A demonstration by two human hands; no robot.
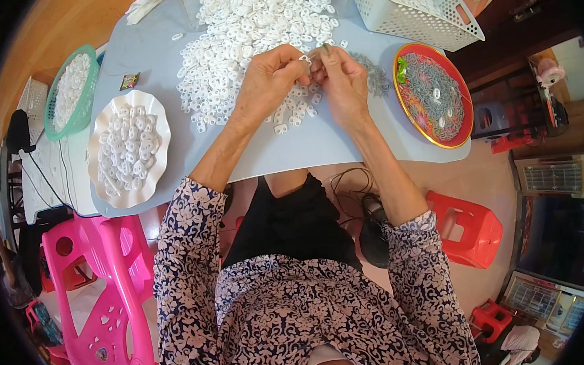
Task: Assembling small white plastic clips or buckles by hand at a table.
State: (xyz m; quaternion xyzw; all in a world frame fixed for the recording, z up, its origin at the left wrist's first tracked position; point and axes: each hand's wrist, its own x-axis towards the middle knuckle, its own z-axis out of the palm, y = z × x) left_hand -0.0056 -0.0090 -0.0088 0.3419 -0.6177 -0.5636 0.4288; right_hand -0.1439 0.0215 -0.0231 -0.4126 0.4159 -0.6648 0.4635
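Nearest the camera, my dark blue shirt with its pale floral pattern (306,302) fills the lower centre of the frame, its sleeves extending upward on either side of my black shorts (281,223). At upper centre, my left hand (275,73) is curled, thumb and forefinger closed on a small white piece (305,60), which lies in the narrow space between my hands. Just beside it, my right hand (340,76) is likewise drawn into a pinch; at its fingertips shows a small greyish thing (326,48), too indistinct to identify. Both hands are above a light blue-grey table (257,158). Beyond and beneath them, a large heap of white pieces (249,34), oval and pierced with holes, spreads from the top edge toward the centre. Grey bits (374,77) lie to the right of my right hand. At right, a red tray (460,127) with a gold rim contains grey strands (429,80) and a few white pieces; above it stands a white perforated basket (423,30). At left, a white scalloped dish (158,124) bears similar white pieces, with a small wrapper (129,81) above it and a green basket (92,94) at upper left. A pink chair (130,326) occupies the lower left, a red stool (469,232) the right below the table
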